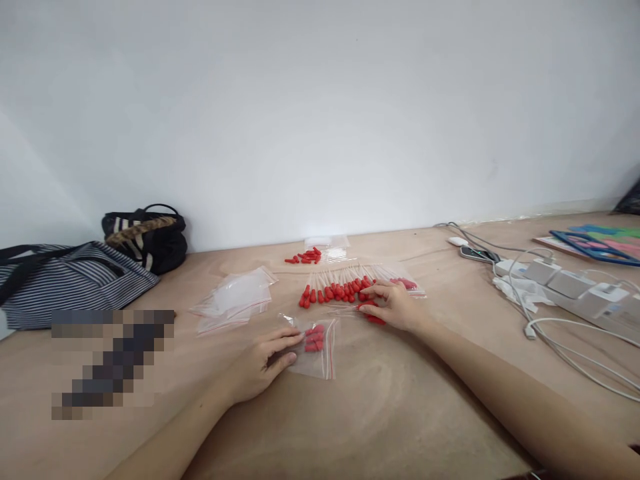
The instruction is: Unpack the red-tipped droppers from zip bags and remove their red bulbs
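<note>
Resting loosely spread, left hand touches the zip bag just right of it — probably floppy, slippery, so grip an edge. Red-headed sticks lie beside the curled right hand — likely light, can't tell if it's pinching any.

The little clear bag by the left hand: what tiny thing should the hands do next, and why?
Maybe the right hand should lift the red pieces at its fingertips toward the little clear bag, since the left hand is touching that bag and more red pieces show through its plastic.
</note>
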### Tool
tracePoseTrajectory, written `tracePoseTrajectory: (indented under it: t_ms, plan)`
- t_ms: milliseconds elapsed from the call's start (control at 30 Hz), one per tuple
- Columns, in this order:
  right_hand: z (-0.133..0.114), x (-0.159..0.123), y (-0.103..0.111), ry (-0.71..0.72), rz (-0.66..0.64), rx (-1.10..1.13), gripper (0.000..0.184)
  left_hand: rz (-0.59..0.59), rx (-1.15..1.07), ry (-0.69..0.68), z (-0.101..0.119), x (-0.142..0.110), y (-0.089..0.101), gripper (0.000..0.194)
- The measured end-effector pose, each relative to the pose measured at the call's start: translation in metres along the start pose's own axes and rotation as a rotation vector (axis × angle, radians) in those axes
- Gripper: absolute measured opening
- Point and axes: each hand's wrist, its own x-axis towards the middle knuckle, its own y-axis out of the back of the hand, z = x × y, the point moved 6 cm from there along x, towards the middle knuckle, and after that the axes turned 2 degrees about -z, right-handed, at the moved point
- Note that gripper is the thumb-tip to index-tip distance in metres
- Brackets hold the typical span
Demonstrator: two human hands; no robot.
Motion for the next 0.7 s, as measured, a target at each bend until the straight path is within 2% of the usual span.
tracePoseTrajectory:
  t_ms: [100,267,500,700]
  plan:
    - [-0.018,-0.008,-0.001,0.085,0.028,-0.014,0.019,0.017,-0.005,0.001,0.002,0.001,-0.003,0.033]
    - [-0.055,-0.023,-0.025,0.212,-0.136,0.019,0.016,0.055,-0.022,-0.009,0.002,0.003,-0.007,0.032]
    - [-0.065,-0.021,-0.041,0.006,-0.159,0.031,0.018,0.052,-0.023,-0.029,0.008,0.004,-0.008,0.031]
    - [-0.071,-0.018,-0.051,-0.079,-0.259,-0.052,0.041,0.036,-0.040,-0.021,0.016,0.005,-0.009,0.031]
